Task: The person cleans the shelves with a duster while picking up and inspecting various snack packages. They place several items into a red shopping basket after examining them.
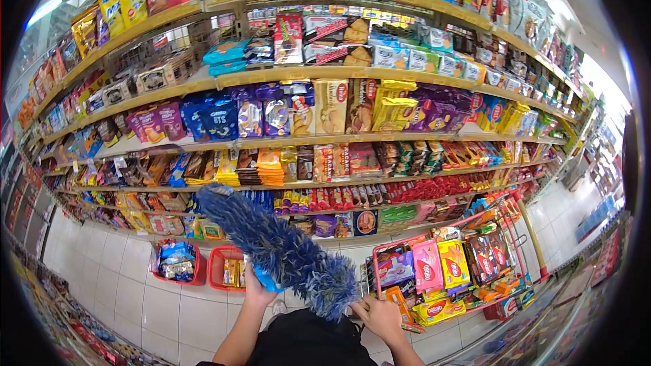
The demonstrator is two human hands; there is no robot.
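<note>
A fluffy blue duster [278, 247] slants across the middle of the view, from the lower shelves down to my body. My right hand [381, 316] is closed at its lower end, thumb and fingers pinched together; the grip itself is partly hidden by the fibres. On the other side, my left hand [256, 293] is closed round a light-blue packet [268, 279], most of which the duster covers. Ahead of both hands, the shelf unit [298, 141] holds rows of biscuit and chocolate packs.
A red shopping cart [521, 234] heaped with snack packs stands at the right. On the tiled floor [203, 315] at the left are two red baskets, one with blue packs [178, 261] and one with yellow packs [234, 273]. Another aisle opens at the far right.
</note>
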